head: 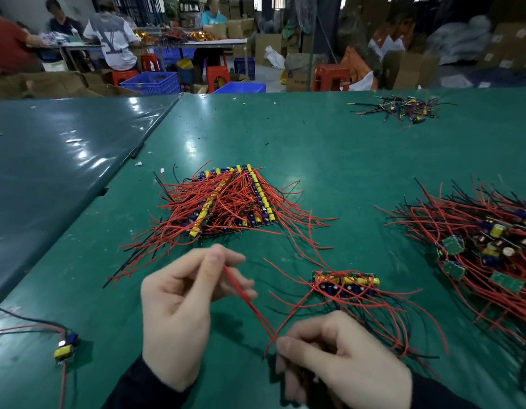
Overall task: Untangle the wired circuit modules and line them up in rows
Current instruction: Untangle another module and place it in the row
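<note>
At the near left edge of the green table [329, 160], a lone module [65, 348] with a yellow part lies by itself, its red and black leads trailing off the left and bottom of the view. Bare green mat stretches between it and the worker's left hand [179, 314], which is raised above the table with thumb and forefinger pinched on the upper end of a red wire [247, 299], the other fingers loosely curled. Beyond that hand sits the finished stack of modules [226, 202], lined in rows with yellow capacitors running in straight strips and red leads fanning out on both sides; a seam where the table meets a darker neighbouring table [49, 160] runs just left of it. The wire slants down to the right hand [341, 361], whose fingers are curled and pinching the lower end, with something dark held beneath that cannot be made out. Just past it lies a short row of modules [346, 283], its leads spilling toward the near edge. Open mat separates this from the tangled heap of modules [492, 255] at the right edge. Far right, near the back edge, lies a small pile of scraps [403, 109].
</note>
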`<state>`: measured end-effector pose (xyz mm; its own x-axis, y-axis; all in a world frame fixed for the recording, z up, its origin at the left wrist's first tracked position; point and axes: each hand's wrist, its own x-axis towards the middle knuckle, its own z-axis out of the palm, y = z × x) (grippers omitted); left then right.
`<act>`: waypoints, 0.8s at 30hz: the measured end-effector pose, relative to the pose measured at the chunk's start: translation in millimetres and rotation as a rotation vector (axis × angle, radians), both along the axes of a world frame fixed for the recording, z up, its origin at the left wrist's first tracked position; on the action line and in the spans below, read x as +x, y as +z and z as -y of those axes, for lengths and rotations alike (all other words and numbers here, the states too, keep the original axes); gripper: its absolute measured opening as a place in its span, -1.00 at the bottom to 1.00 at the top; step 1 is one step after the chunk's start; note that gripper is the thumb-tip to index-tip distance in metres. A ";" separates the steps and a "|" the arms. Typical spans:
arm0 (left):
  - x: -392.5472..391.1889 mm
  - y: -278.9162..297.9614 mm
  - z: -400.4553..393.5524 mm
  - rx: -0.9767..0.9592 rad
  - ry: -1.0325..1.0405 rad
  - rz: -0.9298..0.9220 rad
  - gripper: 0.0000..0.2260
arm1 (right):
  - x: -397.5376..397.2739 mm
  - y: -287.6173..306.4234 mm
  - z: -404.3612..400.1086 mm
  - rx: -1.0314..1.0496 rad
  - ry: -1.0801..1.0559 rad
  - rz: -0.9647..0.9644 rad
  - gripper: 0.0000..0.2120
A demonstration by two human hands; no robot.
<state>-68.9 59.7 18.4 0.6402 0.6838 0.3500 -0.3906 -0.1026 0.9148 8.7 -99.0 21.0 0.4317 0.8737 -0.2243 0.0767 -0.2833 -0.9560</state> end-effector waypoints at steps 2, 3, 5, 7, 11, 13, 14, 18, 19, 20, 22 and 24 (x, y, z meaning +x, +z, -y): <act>2.1 3.1 -8.6 -0.129 0.062 -0.022 -0.76 | 2.4 5.2 -1.3 0.073 0.049 -0.100 -0.82; 3.0 4.2 -11.6 -0.170 0.079 -0.043 -0.76 | 4.0 5.9 -0.8 0.086 0.072 -0.133 -0.83; 3.8 4.1 -13.6 -0.232 0.059 -0.088 -0.75 | 7.2 5.8 0.9 0.114 0.089 -0.234 -0.83; 4.8 2.3 -12.2 -0.350 -0.060 -0.121 -0.70 | 8.0 6.8 0.9 0.154 0.040 -0.334 -0.87; 5.6 2.7 -5.6 -0.524 -0.410 -0.370 -0.48 | 10.7 3.5 -1.6 0.283 -0.321 -0.495 -0.89; 3.7 1.7 -0.2 -0.456 -0.593 -0.521 -0.57 | 12.3 4.1 -1.3 0.335 -0.436 -0.482 -0.92; 2.3 1.3 3.1 -0.403 -0.666 -0.553 -0.66 | 12.8 4.5 -1.2 0.347 -0.460 -0.445 -0.90; -1.3 -2.2 8.6 -0.316 -0.684 -0.563 -0.89 | 10.8 3.6 -1.8 0.344 -0.467 -0.322 -0.85; -0.9 -1.9 8.5 -0.321 -0.665 -0.566 -0.87 | 10.6 2.7 -1.8 0.347 -0.456 -0.312 -0.83; -0.3 -1.3 8.2 -0.325 -0.653 -0.569 -0.84 | 10.8 1.8 -1.6 0.354 -0.443 -0.302 -0.82; 0.2 -0.7 7.0 -0.320 -0.644 -0.589 -0.75 | 11.3 0.4 -1.4 0.367 -0.411 -0.278 -0.78; 0.1 -0.7 7.1 -0.307 -0.648 -0.611 -0.69 | 11.5 0.5 -1.2 0.358 -0.383 -0.241 -0.76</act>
<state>-68.8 52.6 17.7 0.9414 0.1363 -0.3085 0.2695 0.2461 0.9310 20.2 -97.8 21.4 0.7058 0.7044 -0.0746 -0.1996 0.0967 -0.9751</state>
